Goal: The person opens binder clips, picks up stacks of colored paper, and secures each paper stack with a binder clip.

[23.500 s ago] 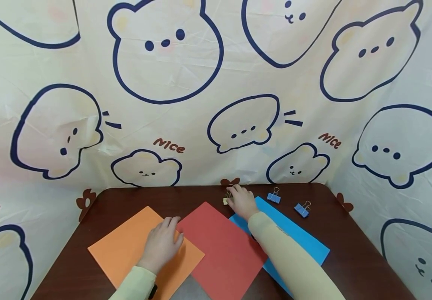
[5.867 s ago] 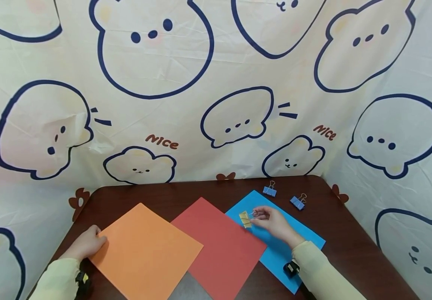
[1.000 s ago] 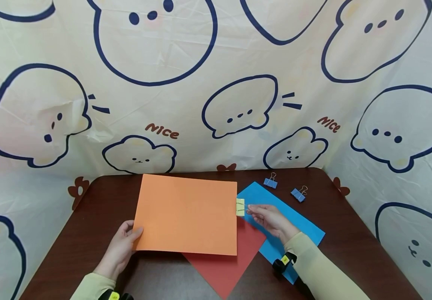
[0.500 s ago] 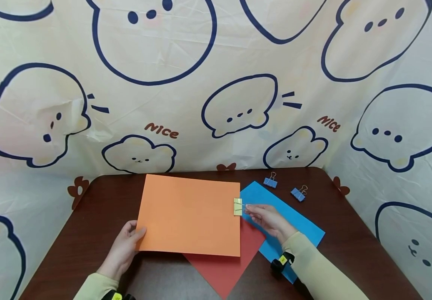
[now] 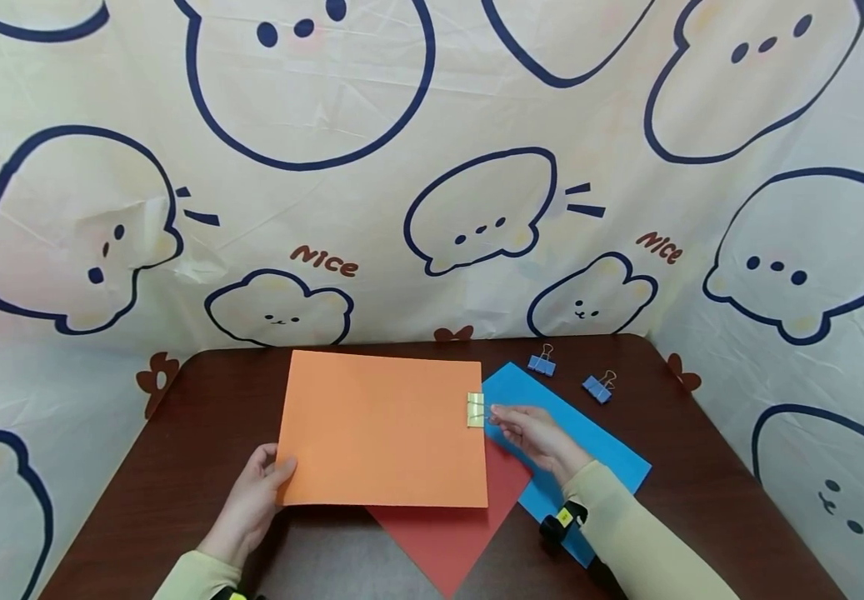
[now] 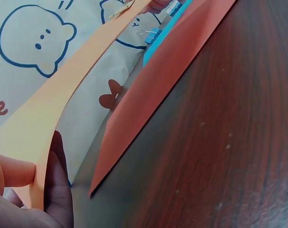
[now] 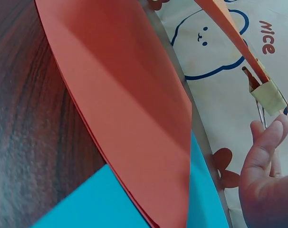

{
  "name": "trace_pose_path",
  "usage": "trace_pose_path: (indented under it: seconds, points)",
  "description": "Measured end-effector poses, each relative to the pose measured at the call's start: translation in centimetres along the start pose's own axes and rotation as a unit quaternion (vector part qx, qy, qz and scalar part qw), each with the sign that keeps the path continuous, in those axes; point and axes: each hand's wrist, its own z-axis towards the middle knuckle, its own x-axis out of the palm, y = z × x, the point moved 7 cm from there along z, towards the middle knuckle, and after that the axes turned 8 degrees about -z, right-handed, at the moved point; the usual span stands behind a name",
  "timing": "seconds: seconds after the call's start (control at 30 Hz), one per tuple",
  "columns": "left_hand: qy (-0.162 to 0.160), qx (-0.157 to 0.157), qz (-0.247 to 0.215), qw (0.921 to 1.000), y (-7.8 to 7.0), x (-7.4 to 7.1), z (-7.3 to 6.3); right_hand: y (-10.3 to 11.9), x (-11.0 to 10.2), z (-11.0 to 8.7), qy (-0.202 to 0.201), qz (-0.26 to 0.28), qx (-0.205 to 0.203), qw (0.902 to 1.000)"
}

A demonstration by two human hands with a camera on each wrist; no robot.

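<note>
In the head view, my left hand (image 5: pixel 252 496) pinches a sheet of orange paper (image 5: pixel 382 433) near its lower left corner, thumb in front. The sheet is raised off the table and slightly bowed in the left wrist view. On its right edge sits a yellow binder clip (image 5: pixel 475 410). My right hand (image 5: pixel 540 437) pinches the clip's wire handles. From the right wrist view, the yellow clip (image 7: pixel 270 97) straddles the paper's edge, with fingers and thumb at the handles. Below the orange sheet, red paper (image 5: pixel 461 533) lies on the table, overlapping blue paper (image 5: pixel 611 467).
Two blue binder clips, one at the back (image 5: pixel 541 364) and one further right (image 5: pixel 598 387), lie behind the blue paper on the dark wooden table (image 5: pixel 716 517). A patterned cloth (image 5: pixel 372 217) hangs behind and at both sides.
Earlier, my right hand took the yellow binder clip from the table's back. My left hand has since lifted and turned the orange paper. Over the last second its right edge has moved into the clip.
</note>
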Motion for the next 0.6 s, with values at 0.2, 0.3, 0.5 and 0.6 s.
trace_pose_path:
  seconds: [0.2, 0.3, 0.5, 0.6]
  points:
    - [0.002, -0.002, -0.009, 1.0000, 0.32, 0.25, 0.05, 0.69, -0.18, -0.23, -0.004, -0.004, -0.004, 1.0000]
    - [0.004, -0.001, -0.010, 0.9999, 0.41, 0.35, 0.14, 0.87, -0.27, -0.31, -0.008, -0.007, -0.003, 0.9999]
    - [0.008, -0.004, -0.003, 1.0000, 0.50, 0.48, 0.19, 0.95, -0.37, -0.33, -0.011, -0.009, -0.004, 0.9999]
    - [0.010, -0.005, -0.002, 0.9999, 0.60, 0.51, 0.17, 1.00, -0.47, -0.33, -0.011, -0.007, -0.006, 0.9999]
